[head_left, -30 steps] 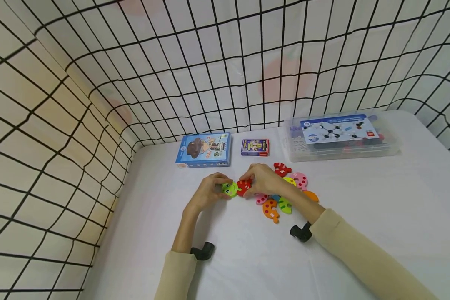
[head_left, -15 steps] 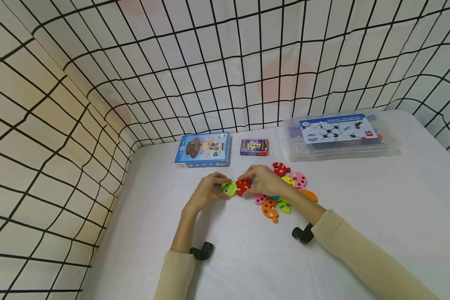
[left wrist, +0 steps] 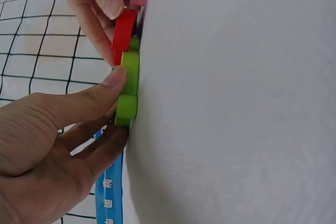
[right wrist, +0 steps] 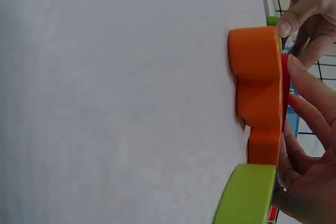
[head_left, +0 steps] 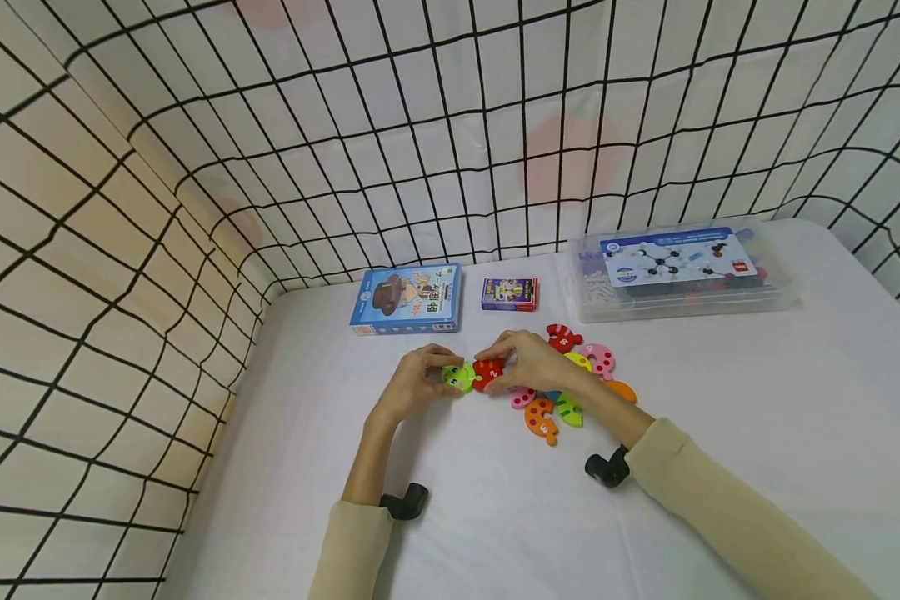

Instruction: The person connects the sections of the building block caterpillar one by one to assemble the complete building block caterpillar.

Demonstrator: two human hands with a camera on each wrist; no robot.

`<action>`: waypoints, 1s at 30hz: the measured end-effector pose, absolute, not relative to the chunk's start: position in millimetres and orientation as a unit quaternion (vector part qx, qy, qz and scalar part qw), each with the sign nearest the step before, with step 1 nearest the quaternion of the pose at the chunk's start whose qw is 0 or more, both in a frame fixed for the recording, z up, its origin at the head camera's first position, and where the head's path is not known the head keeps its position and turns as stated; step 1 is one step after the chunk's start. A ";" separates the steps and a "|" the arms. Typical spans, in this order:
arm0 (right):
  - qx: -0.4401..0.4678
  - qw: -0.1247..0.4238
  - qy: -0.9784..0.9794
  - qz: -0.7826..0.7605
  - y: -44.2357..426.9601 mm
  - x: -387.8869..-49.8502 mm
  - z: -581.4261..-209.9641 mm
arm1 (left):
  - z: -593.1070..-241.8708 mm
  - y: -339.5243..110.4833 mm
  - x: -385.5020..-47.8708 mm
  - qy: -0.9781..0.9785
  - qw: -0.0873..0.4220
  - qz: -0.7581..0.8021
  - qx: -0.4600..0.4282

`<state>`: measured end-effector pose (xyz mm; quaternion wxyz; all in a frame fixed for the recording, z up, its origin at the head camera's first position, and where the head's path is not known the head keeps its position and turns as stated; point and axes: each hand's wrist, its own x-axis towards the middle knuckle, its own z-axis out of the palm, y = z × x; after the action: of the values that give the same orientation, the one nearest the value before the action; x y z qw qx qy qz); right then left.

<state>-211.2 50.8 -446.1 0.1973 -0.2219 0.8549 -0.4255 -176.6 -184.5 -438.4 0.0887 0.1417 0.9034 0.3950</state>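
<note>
Head view: the left hand [head_left: 412, 385] pinches a green caterpillar-face piece [head_left: 458, 378] between thumb and fingers, and the right hand [head_left: 528, 362] grips a red piece marked 2 [head_left: 489, 374] just to its right. The two pieces touch each other at the middle of the white worktop [head_left: 495, 525]. Right of them, partly under the right forearm, lies a loose cluster: an orange piece marked 3 [head_left: 542, 422] on the near side, a green striped piece [head_left: 569, 411], a yellow piece [head_left: 578, 361], a pink dotted piece [head_left: 601, 362] and, on the far side, a red striped piece [head_left: 563, 337]. Along the far edge, left to right, sit a blue box [head_left: 407, 301], a small card box [head_left: 509, 294] and a clear plastic case [head_left: 690, 296], with black wire mesh [head_left: 521, 133] behind.

Left wrist view: the left thumb presses one side of the green face piece and the fingers curl to the other; the red piece meets its end, with the right hand's thumb against it.

Right wrist view: the orange piece hides part of the red piece, which the right thumb and fingers clamp. Whether the joint is fully seated cannot be told.
</note>
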 end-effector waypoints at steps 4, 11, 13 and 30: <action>-0.226 0.194 0.855 -0.424 50.6 -211.5 -446.2 | -439.6 -184.5 -177.2 0.904 0.086 0.395 0.141; -0.232 0.185 0.861 -0.413 49.5 -212.3 -446.4 | -439.9 -184.4 -177.7 0.903 0.085 0.398 0.140; -0.231 0.184 0.862 -0.412 49.2 -212.2 -446.4 | -440.1 -184.4 -178.0 0.901 0.085 0.401 0.141; -0.211 0.201 0.857 -0.425 53.7 -210.0 -442.4 | -441.1 -188.8 -179.4 0.900 0.087 0.401 0.150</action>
<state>-210.0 53.7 -442.4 0.2010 -0.2114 0.8568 -0.4252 -179.4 -188.8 -441.1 0.0865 0.1497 0.8997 0.4007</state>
